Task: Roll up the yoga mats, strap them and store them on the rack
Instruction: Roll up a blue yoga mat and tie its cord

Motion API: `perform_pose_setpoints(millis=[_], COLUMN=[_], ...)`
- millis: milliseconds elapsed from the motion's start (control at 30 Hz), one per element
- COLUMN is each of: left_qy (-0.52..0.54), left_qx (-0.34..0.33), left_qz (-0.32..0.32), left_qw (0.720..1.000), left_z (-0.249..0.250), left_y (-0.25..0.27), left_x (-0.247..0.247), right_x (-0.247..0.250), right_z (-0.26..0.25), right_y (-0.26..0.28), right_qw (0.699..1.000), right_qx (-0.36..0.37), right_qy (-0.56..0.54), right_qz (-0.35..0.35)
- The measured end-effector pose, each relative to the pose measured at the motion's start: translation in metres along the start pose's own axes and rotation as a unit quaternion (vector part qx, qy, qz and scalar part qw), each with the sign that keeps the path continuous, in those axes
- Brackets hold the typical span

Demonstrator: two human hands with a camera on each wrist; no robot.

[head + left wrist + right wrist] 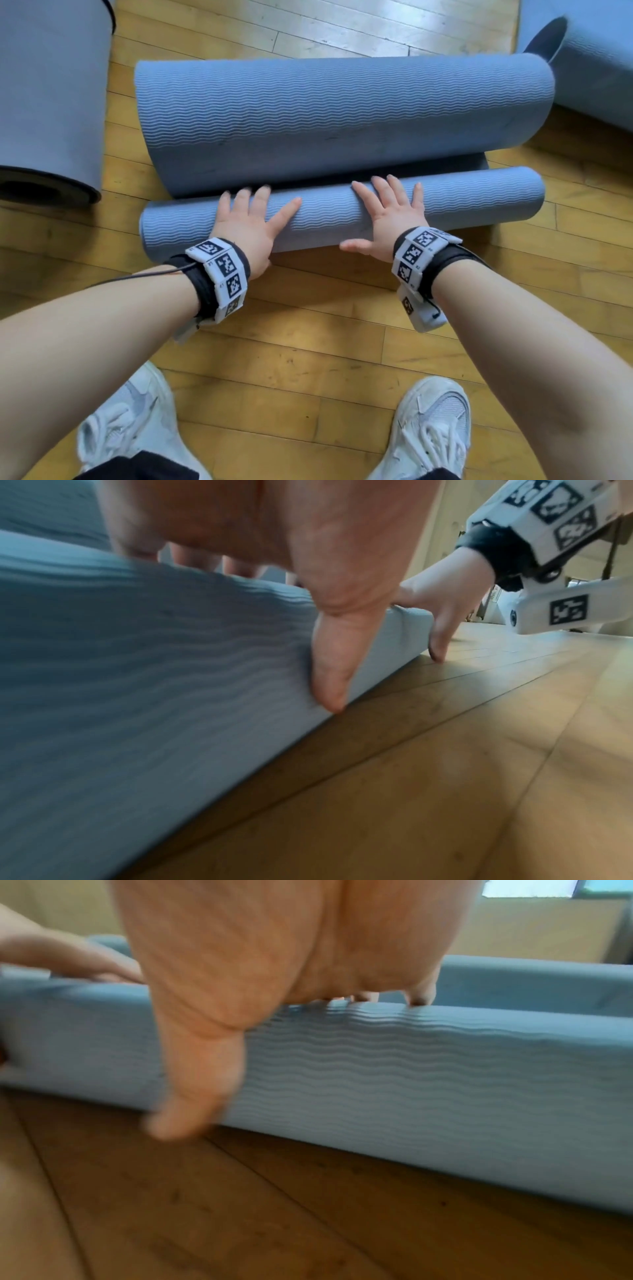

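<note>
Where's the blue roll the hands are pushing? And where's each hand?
blue roll (479, 198): head view, bare ribbed surface near its right end.
left hand (248, 224): head view, back of the hand, flat on the roll.
right hand (394, 214): head view, back of the hand, fingers spread.

matt, wave-ribbed foam mat (342, 113) on glossy wood floor (308, 342).

Blue mats (342, 113) on wooden floor (308, 325)
</note>
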State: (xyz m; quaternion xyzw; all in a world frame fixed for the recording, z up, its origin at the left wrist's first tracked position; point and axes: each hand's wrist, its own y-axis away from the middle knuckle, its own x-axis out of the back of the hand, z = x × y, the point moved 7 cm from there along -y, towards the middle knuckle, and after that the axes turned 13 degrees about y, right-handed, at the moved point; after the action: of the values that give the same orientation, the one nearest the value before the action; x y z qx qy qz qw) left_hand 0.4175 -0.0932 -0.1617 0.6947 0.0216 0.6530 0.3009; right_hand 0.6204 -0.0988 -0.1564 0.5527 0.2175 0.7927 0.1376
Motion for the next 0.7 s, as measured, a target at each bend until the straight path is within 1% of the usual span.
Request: perform_pose_setpoints(millis=[67,133,267,333,400,533,633,700], left_qy=[-0.008,-0.009,-0.021,-0.029,-0.031,-0.053,-0.047,-0.037], left_qx=[0.002,-0.004,-0.013,-0.026,-0.040,-0.058,-0.051,-0.045], left_qz=[0.005,0.002,-0.004,-0.006,-0.013,-0.028,-0.026,-0.029], left_qw=[1.000,1.000,1.000,0.999,0.999,0.997,0.997,0.998], left_z=[-0.004,-0.006,-0.006,-0.004,-0.002,0.003,0.003,0.003], left_y=[-0.005,-0.009,-0.007,-0.001,0.007,0.018,0.016,0.015], left_x=[0.007,0.014,0.021,0.018,0.013,-0.003,-0.005,-0.004], right_x=[-0.003,0.000,0.017,0.018,0.014,0.016,0.027,0.030], right_z=[0.002,0.003,0.005,0.005,0.004,0.001,0.001,-0.001], right_y=[-0.002,-0.005,-0.004,0.004,0.012,0.021,0.006,-0.013], right_qw=[0.999,0.997,0.993,0.990,0.990,0.994,0.997,0.995], right_qx=[0.006,0.010,0.030,0.049,0.063,0.078,0.065,0.063], right_qy=[0.039,0.081,0.074,0.085,0.095,0.077,0.019,0.024], right_qz=[-0.006,0.016,0.090,0.102,0.089,0.023,-0.034,-0.079])
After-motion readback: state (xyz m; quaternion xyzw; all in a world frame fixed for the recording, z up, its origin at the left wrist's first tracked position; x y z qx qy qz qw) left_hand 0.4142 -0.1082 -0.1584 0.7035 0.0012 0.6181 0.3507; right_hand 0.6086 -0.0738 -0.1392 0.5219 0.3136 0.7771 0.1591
